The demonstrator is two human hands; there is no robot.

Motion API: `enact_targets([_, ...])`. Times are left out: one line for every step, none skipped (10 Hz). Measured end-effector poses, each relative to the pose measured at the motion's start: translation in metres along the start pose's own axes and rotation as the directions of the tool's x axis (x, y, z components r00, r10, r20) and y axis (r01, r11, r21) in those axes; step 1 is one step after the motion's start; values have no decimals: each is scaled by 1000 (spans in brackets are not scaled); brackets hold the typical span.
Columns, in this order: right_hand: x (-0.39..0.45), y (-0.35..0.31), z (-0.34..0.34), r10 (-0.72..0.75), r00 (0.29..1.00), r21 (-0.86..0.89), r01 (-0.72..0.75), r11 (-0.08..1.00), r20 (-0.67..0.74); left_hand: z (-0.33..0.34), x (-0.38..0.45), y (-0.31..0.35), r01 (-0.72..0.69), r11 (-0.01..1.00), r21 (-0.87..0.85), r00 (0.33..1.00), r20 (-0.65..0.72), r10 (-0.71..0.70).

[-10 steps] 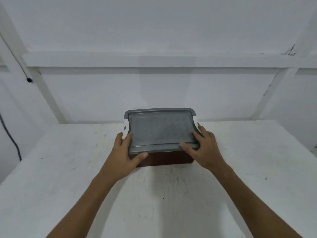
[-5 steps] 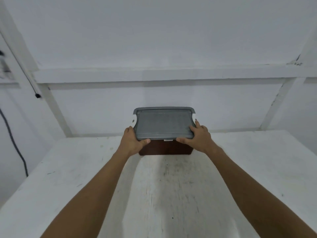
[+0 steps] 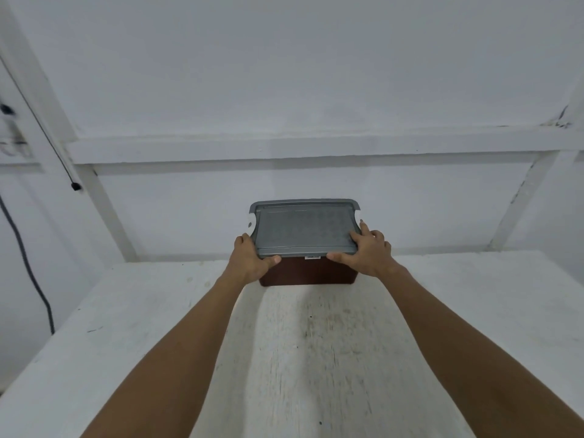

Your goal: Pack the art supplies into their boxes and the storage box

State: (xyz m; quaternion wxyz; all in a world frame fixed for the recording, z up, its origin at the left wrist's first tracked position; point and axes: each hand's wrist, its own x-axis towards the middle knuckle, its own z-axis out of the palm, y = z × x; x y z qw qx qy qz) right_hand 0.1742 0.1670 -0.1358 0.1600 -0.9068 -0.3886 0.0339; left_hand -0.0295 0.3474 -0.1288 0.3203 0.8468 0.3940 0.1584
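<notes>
White walls with painted framing are standing behind the white table (image 3: 442, 311), and we are working at its far edge. At the centre, the storage box (image 3: 308, 273) is sitting on the table near the back wall, its dark brown body showing below a grey lid (image 3: 303, 227) that is lying flat across the top.

We are gripping the box at both near corners. Our left hand (image 3: 249, 259) is curling round the left corner of the lid, thumb along the front rim. Our right hand (image 3: 368, 251) is doing the same at the right corner, fingers lying over the lid's edge.

White side latches (image 3: 251, 221) are showing at the lid's ends; we cannot tell whether they are engaged.

No loose art supplies are showing anywhere, so we are judging the packing as essentially complete. Only confirming the lid is seated appears to be left.

A black cable (image 3: 28, 267) is hanging down the left wall.
</notes>
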Motion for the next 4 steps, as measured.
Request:
enact_targets([-6, -2, 2, 37, 999, -7, -37, 999, -9, 1, -2, 0, 25, 1000, -14, 1000, -17, -25])
enact_targets([-24, -9, 8, 69, 989, 86, -59, 995, -129, 5, -20, -3, 49, 998, -43, 993, -109, -54])
enact_targets([-77, -19, 12, 75, 969, 262, -12, 965, -234, 8, -78, -2, 27, 995, -93, 986, -159, -42])
enact_targets([-180, -3, 25, -50, 982, 479, 134, 867, -183, 12, -183, -15, 109, 969, -222, 993, -16, -115])
